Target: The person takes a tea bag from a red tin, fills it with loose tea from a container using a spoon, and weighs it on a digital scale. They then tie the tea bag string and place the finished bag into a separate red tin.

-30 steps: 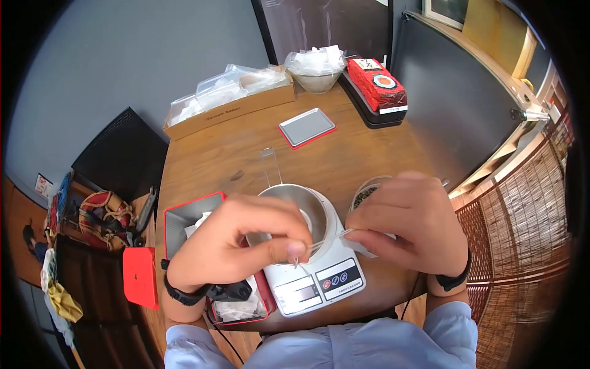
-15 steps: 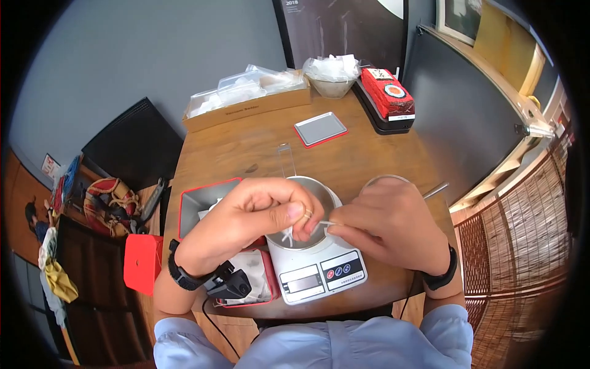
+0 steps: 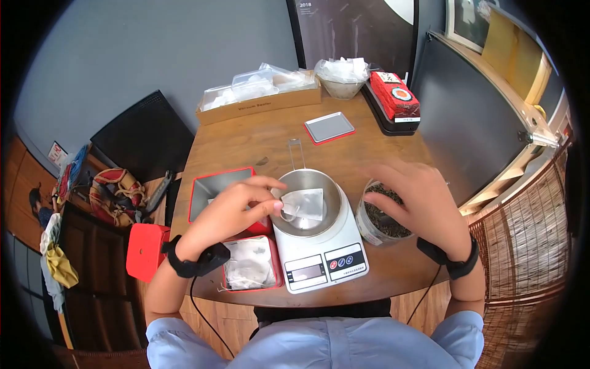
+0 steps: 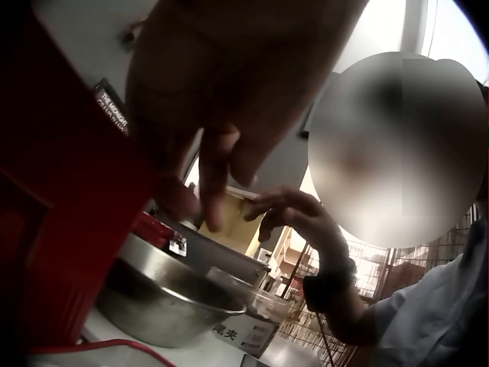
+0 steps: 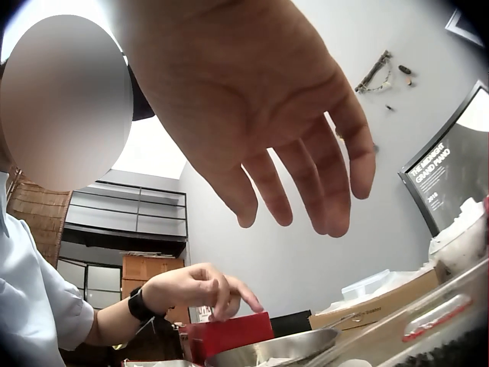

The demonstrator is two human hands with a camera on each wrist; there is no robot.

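Bright head view with black fisheye edges; left wrist view dim, blurred.

Both arms reach forward from the body, bent at the elbows, and the two hands are well apart. The left hand [image 3: 239, 206] has its back turned upward; the thumb is stretched inward, the index finger lies apart from it, and the fingers are loosely bent. The right hand [image 3: 415, 194] is open, with relaxed fingers and the thumb separated from them. In the right wrist view its fingers point downward, slightly spread. In the head view the right fingers are a little blurred.
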